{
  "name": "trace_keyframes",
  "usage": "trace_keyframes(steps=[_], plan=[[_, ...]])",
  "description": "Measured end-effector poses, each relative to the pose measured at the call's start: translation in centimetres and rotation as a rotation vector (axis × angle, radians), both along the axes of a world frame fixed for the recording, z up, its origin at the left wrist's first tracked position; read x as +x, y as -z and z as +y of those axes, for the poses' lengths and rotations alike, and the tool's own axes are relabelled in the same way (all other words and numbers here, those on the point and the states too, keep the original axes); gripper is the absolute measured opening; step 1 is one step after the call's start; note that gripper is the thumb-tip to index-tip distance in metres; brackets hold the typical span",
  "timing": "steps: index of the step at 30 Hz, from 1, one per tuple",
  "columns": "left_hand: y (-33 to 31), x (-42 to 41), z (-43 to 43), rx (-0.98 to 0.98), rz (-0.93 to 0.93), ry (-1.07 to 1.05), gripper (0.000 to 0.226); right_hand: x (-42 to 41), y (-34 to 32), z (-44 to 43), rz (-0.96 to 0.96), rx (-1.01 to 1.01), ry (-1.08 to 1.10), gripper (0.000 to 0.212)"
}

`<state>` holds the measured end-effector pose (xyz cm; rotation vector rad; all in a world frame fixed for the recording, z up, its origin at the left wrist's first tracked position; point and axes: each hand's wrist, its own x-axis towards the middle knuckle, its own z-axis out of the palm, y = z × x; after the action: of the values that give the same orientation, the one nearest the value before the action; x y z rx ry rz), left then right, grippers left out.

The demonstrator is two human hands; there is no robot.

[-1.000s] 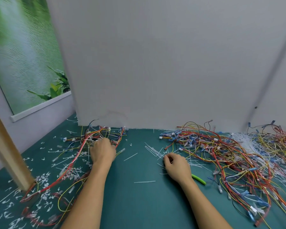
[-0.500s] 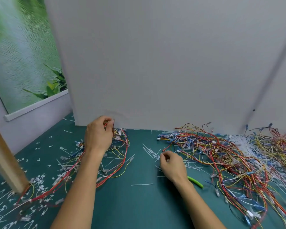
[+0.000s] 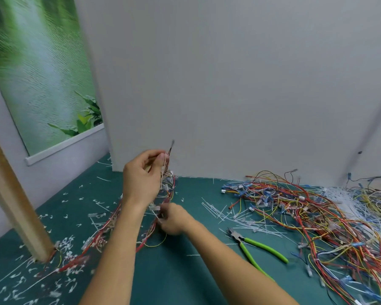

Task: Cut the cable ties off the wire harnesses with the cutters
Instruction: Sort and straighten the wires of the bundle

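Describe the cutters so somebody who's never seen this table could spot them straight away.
On the teal table, look between the person's right forearm and the big tangle of coloured wires on the right. The cutters lie flat there, nobody holding them. They are the only tool: bright green handles, dark metal tips.
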<state>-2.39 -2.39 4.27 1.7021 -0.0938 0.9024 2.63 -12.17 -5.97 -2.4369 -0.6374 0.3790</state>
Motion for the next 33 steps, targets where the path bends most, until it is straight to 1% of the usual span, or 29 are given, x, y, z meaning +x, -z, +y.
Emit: trace_keyframes(steps=[1,2,3,4,6,7,8,9,11,12,14,15,16,17,18,19,20,22,24,25,26,28,29,30,31,33], plan=[[-0.1,-0.1,-0.5,0.021,-0.025,0.023,0.021,-0.2,-0.1,0.7,0.015,0.001,-0.096,0.025],[-0.2,-0.1,-0.8,0.040,-0.031,0.050,0.021,-0.2,-0.3,1.1,0.053,0.018,-0.161,0.020],[-0.1,-0.1,-1.0,0.055,-0.012,0.085,0.020,-0.1,-0.4,1.0,0.085,0.044,-0.196,0.008],[0.1,-0.1,-1.1,0.073,0.038,0.121,0.020,0.1,-0.7,0.6,0.100,0.073,-0.187,0.009],[0.8,0.1,-1.2,0.131,0.245,0.200,0.024,1.1,-1.1,-1.0,0.117,0.173,-0.053,0.029],[1.3,0.3,-1.2,0.170,0.382,0.242,0.024,1.5,-1.2,-2.1,0.111,0.230,0.043,0.034],[1.8,0.4,-1.2,0.235,0.512,0.283,0.023,1.8,-1.3,-3.4,0.088,0.291,0.133,0.035],[2.3,0.6,-1.3,0.327,0.603,0.320,0.021,2.0,-1.4,-4.6,0.061,0.352,0.217,0.034],[3.1,1.0,-1.8,0.493,0.676,0.401,0.026,2.3,-1.9,-6.6,0.087,0.514,0.340,0.025],[3.4,1.1,-2.1,0.531,0.701,0.443,0.029,2.5,-2.1,-7.3,0.189,0.616,0.371,0.027],[3.8,1.2,-2.6,0.595,0.762,0.530,0.032,2.5,-2.2,-7.9,0.511,0.851,0.389,0.030],[4.0,1.2,-2.8,0.622,0.789,0.583,0.031,2.4,-2.2,-8.0,0.617,0.922,0.401,0.029],[4.2,1.2,-3.0,0.614,0.814,0.626,0.030,2.2,-2.2,-8.1,0.663,0.929,0.412,0.032],[4.5,1.2,-3.1,0.562,0.833,0.654,0.027,2.1,-2.0,-8.1,0.663,0.886,0.397,0.036],[4.6,1.1,-3.0,0.485,0.847,0.668,0.022,1.9,-2.0,-8.0,0.642,0.824,0.355,0.036],[4.7,1.0,-2.8,0.398,0.860,0.672,0.016,1.6,-2.1,-7.9,0.620,0.759,0.304,0.030],[4.6,1.0,-2.5,0.306,0.881,0.671,0.014,1.4,-2.3,-7.7,0.600,0.695,0.269,0.026],[4.6,1.1,-1.4,0.129,0.924,0.635,0.018,1.4,-2.7,-7.4,0.564,0.613,0.286,0.026],[4.8,1.4,0.5,0.003,0.935,0.541,0.026,1.6,-3.1,-7.4,0.600,0.627,0.335,0.021],[5.1,1.6,1.5,0.003,0.934,0.475,0.027,1.6,-3.2,-7.4,0.635,0.646,0.348,0.019],[5.6,1.9,2.6,0.067,0.936,0.391,0.026,1.6,-3.3,-7.5,0.649,0.660,0.356,0.024],[6.4,2.4,4.2,0.313,0.937,0.215,0.022,1.5,-3.3,-7.6,0.617,0.685,0.359,0.034],[6.5,2.5,4.5,0.382,0.923,0.165,0.026,1.4,-3.4,-7.5,0.590,0.716,0.346,0.035],[6.5,2.7,4.5,0.368,0.894,0.138,0.038,1.4,-3.6,-7.5,0.567,0.758,0.321,0.033],[6.5,2.8,4.3,0.307,0.851,0.123,0.047,1.3,-3.9,-7.4,0.549,0.798,0.293,0.030],[6.4,3.0,3.7,0.187,0.777,0.037,0.057,1.3,-4.8,-7.5,0.517,0.861,0.255,0.027]])
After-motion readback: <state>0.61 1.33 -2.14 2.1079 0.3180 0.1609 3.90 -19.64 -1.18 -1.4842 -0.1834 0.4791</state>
